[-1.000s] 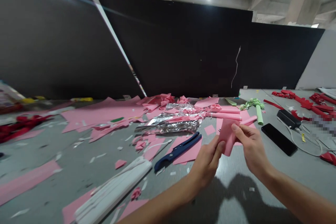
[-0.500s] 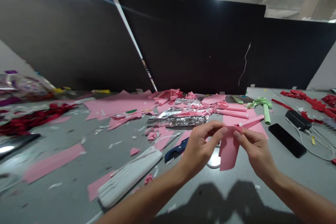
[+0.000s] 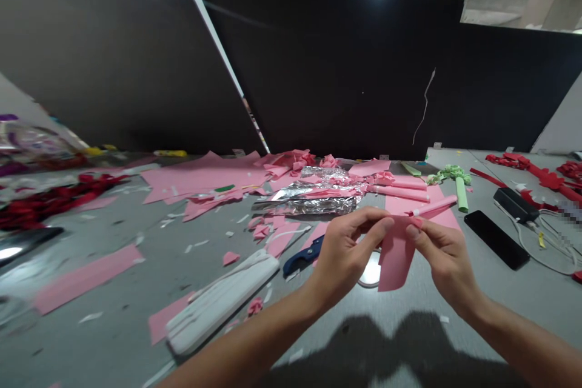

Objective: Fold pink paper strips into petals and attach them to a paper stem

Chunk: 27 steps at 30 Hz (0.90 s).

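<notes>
A small pink paper piece (image 3: 394, 260) hangs above the grey table (image 3: 136, 291), held at its top edge by both hands. My left hand (image 3: 345, 251) pinches the top left corner with thumb and forefinger. My right hand (image 3: 443, 260) pinches the top right corner the same way. Blue-handled scissors (image 3: 301, 257) lie on the table just left of my left hand, partly hidden by it. A roll of clear tape (image 3: 370, 273) shows behind the paper between my hands.
Pink paper sheets (image 3: 204, 182), scraps, crumpled foil (image 3: 309, 197) and rolled pink tubes (image 3: 400, 191) cover the middle. A white strip bundle (image 3: 222, 300) lies front left. A black phone (image 3: 496, 238), power bank (image 3: 513, 204) and cables sit right. Red paper (image 3: 45, 203) lies far left and far right.
The view has swung left and the hands lifted the pink piece higher. My left hand shifted from the paper's lower side to pinching its top edge.
</notes>
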### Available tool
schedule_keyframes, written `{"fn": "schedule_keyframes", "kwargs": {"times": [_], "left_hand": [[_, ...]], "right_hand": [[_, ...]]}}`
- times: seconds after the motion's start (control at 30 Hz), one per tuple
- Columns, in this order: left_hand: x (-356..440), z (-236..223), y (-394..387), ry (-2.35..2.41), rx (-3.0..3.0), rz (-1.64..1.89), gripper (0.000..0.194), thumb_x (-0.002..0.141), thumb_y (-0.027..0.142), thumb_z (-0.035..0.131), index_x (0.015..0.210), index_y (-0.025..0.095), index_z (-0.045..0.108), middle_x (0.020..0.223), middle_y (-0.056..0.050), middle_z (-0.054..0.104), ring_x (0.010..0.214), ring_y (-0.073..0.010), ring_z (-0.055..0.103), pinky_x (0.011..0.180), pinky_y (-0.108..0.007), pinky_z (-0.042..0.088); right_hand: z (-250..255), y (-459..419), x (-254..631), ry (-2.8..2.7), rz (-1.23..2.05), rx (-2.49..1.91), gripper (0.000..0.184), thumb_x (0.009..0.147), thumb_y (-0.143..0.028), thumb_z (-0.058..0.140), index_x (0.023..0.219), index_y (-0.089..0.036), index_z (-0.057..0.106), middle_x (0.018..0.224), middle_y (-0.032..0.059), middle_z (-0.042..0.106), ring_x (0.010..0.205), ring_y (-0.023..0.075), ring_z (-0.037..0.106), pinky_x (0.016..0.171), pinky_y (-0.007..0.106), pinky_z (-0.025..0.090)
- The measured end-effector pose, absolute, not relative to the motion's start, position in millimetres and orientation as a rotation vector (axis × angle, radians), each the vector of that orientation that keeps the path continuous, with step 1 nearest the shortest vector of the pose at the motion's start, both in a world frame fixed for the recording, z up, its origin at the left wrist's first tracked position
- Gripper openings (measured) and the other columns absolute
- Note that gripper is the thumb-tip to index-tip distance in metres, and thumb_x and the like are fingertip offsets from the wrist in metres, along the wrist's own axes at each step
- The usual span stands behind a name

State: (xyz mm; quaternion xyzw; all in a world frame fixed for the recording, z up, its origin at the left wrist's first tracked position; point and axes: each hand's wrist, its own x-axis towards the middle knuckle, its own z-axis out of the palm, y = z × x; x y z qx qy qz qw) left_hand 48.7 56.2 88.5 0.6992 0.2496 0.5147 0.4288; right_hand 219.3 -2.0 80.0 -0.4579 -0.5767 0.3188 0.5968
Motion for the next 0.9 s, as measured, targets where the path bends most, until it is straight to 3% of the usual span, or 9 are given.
{"fn": "schedule_keyframes", "kwargs": {"times": [0.3, 0.47, 0.67, 0.9], "left_hand": [[49.4, 91.5, 56.7, 0.65, 1.776, 1.315, 0.018, 0.098, 0.029, 0.068, 0.089, 0.018, 0.079, 0.08, -0.003, 0.075, 0.071, -0.0147, 0.066, 0.066, -0.025, 0.056], [46.9, 89.0, 60.3, 0.661, 1.913, 1.382, 0.016, 0.099, 0.025, 0.067, 0.09, 0.019, 0.078, 0.086, -0.003, 0.079, 0.076, -0.0154, 0.069, 0.076, -0.028, 0.058], [47.3, 87.0, 62.8, 0.611, 2.042, 1.446, 0.015, 0.1, 0.019, 0.066, 0.09, 0.019, 0.076, 0.086, -0.002, 0.08, 0.073, -0.0139, 0.07, 0.073, -0.026, 0.057], [47.9, 82.4, 64.7, 0.543, 2.092, 1.481, 0.014, 0.101, 0.017, 0.067, 0.09, 0.018, 0.075, 0.08, -0.001, 0.077, 0.069, -0.0127, 0.068, 0.068, -0.024, 0.055]], "right_hand": [[77.5, -2.1, 220.9, -1.368, 0.761, -1.066, 0.043, 0.103, -0.047, 0.066, 0.069, -0.022, 0.063, 0.078, 0.0021, 0.061, 0.069, 0.0177, 0.048, 0.063, 0.032, 0.038], [79.0, -1.0, 221.7, -1.387, 0.741, -1.017, 0.04, 0.105, -0.044, 0.066, 0.071, -0.022, 0.065, 0.073, -0.0003, 0.055, 0.07, 0.0173, 0.047, 0.064, 0.032, 0.038], [78.4, 1.3, 222.7, -1.341, 0.782, -0.959, 0.029, 0.104, -0.039, 0.067, 0.082, -0.022, 0.075, 0.079, 0.0012, 0.067, 0.073, 0.0177, 0.057, 0.067, 0.03, 0.047], [75.5, 6.6, 226.2, -1.402, 0.819, -0.979, 0.036, 0.102, -0.053, 0.07, 0.085, -0.022, 0.078, 0.083, 0.0038, 0.07, 0.08, 0.0208, 0.063, 0.069, 0.031, 0.051]]}}
